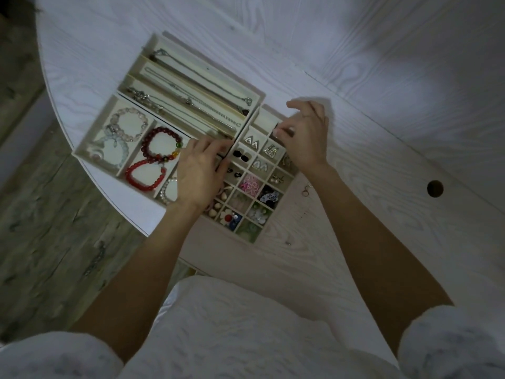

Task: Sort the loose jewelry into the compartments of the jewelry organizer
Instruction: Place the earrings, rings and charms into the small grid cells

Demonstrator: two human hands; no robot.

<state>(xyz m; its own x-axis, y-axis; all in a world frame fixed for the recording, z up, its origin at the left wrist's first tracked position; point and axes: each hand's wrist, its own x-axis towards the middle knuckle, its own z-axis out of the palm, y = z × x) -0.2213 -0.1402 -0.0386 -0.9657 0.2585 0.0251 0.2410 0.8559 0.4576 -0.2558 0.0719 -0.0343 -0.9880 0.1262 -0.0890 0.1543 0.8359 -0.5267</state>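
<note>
1. Left of the grid tray [255,170], I see bracelets [161,146] and chains [196,102] already sorted.
2. My left hand [200,173] pinches something dark at the grid's left edge.
3. My right hand [306,135] pinches a small piece over a far cell.
4. Right of the grid, one ring [307,188] lies loose; nearly done, I judge.

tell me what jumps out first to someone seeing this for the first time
The red bead bracelets stand out most, lying in a left-hand compartment of the cream jewelry organizer on the pale table. Next, the left hand and right hand working over the small-cell grid of earrings, where a pink flower piece catches the eye.
</note>
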